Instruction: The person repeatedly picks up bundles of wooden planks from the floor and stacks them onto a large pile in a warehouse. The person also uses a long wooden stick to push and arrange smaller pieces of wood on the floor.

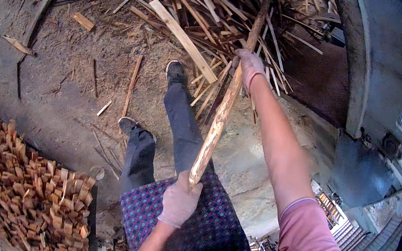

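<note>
A long wooden pole (218, 123) with patchy, partly stripped bark slants from my waist up toward the scrap pile. Its near end is gripped by my left hand (180, 203), in a pale work glove, just in front of my patterned apron (144, 209). Farther along, with the arm stretched out, my right hand (251, 69) in a similar glove is closed around the pole's middle. The pole's darker far end lies over a heap of thin wood strips (212, 15). A wide pale board (182, 39) rests at the heap's near left side.
Stacked short wood pieces (26, 182) fill the lower left. Scattered sticks, such as a thin strip (132, 84) and a small block (83, 21), lie on the dirt floor near my feet. A wall (359, 61) rises on the right, beside a dark metal plate (319, 81).
</note>
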A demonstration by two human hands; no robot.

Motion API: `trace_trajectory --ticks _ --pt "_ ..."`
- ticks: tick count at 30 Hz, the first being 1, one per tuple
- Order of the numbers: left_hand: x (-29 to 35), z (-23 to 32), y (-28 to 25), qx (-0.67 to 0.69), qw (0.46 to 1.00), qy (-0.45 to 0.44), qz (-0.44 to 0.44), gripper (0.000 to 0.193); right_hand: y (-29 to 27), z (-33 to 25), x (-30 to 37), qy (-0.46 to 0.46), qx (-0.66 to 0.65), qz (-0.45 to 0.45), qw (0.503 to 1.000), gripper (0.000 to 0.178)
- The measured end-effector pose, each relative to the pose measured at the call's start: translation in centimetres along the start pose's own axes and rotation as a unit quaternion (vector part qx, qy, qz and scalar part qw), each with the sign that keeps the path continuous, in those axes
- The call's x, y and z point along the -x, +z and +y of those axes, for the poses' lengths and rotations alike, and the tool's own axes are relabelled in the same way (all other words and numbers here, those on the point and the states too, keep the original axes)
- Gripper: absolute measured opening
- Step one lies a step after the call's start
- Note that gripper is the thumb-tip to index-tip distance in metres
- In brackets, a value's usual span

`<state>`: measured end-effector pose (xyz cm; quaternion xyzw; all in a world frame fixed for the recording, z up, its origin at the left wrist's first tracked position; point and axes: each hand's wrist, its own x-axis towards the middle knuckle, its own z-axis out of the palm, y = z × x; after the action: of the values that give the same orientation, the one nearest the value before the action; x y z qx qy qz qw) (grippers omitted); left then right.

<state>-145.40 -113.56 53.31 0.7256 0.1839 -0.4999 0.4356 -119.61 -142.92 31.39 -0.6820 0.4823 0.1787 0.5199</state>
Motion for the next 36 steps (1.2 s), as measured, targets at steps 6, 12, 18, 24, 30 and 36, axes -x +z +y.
trace_trajectory --ticks 6,12,18,24,30,36 --pt "6.0 -6.1 -3.6 0.006 1.000 -0.014 0.002 0.041 4.7 1.8 10.5 -0.009 0.111 0.070 0.991 0.034" --pt "14.9 -11.4 -8.0 -0.023 0.998 -0.049 -0.028 0.040 7.7 2.3 22.7 0.001 0.146 0.070 0.987 0.038" --pt "23.5 -15.5 -11.6 -0.048 0.988 -0.136 -0.057 0.041 9.6 -1.2 36.7 0.069 0.186 0.035 0.979 0.034" --pt "24.4 -24.5 -11.9 0.035 0.995 -0.096 -0.015 0.013 13.1 9.4 38.0 0.100 0.044 0.060 0.992 0.018" --pt "17.9 -23.3 -8.8 -0.040 0.984 -0.164 -0.062 0.035 11.0 14.6 29.2 -0.033 0.166 -0.050 0.984 0.014" --pt "12.6 -24.5 -11.1 -0.050 0.992 -0.116 -0.028 0.034 12.1 9.3 25.8 0.119 -0.002 -0.033 0.992 0.025"
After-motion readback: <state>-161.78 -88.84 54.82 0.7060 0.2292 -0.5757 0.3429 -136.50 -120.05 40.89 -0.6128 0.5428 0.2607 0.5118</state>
